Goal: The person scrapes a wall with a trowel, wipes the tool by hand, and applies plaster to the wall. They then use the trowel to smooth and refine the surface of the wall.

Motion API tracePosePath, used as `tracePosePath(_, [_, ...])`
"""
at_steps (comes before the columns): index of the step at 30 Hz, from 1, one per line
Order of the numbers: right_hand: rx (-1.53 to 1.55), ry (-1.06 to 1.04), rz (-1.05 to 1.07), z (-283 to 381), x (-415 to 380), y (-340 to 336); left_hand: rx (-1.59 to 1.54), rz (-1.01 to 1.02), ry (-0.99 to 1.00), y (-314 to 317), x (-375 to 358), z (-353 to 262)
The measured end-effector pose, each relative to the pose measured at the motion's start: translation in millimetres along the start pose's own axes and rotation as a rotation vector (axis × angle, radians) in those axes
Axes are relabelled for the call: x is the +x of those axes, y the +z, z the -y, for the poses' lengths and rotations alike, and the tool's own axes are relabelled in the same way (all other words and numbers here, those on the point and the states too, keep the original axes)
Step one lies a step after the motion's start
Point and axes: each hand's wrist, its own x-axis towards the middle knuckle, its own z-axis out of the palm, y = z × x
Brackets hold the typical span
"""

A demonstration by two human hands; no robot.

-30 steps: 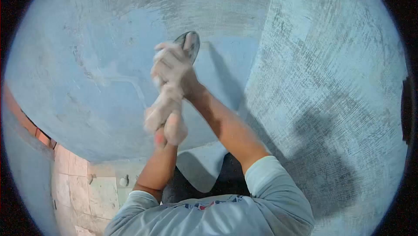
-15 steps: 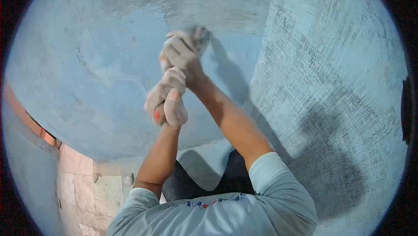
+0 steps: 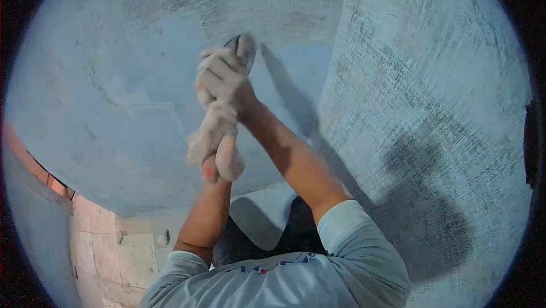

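My right hand (image 3: 226,80), dusty and blurred by motion, is closed round a tool at the blue-grey wall (image 3: 136,80). Beyond its fingers shows the tool's dark, rounded metal end (image 3: 246,52), close against the surface. Just below, my left hand (image 3: 219,140) is wrapped round the lower part, with a red tip (image 3: 209,171) showing beneath its fingers. The two hands touch, and most of the tool is hidden inside them.
At the right, a rough, scratched wall surface (image 3: 421,80) carries my shadow. Tiled floor (image 3: 102,245) lies at the lower left, with two small pale objects on it. A reddish edge (image 3: 34,163) runs along the far left. My knees are below the hands.
Both hands have shifted a little left and down in the view. More of the tool's dark metal end now shows past my right hand.
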Motion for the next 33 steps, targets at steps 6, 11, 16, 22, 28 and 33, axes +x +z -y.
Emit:
tracePosePath(6, [-0.093, 0.111, -0.115, 15, 11, 9, 0.05, -0.039, -0.084, 1, 10, -6])
tracePosePath(11, [-0.188, 0.091, -0.054, 2, -3, 2, 0.344, -0.138, -0.308, -20, -24, 4])
tracePosePath(16, [0.017, 0.115, -0.054, 17, 1, 7, 0.025, -0.066, -0.087, -3, 5, -5])
tracePosePath(22, [-0.188, 0.052, 0.041, -19, -26, -7, 0.14, -0.271, -0.43, -10, -31, 17])
tracePosePath(28, [0.013, 0.039, -0.006, 26, 3, -14, 0.228, -0.008, 0.07, 19, 6, -18])
tracePosePath(33, [-0.076, 0.092, 0.016, 2, -14, 5, -0.008, -0.135, -0.196, 1, -13, 0])
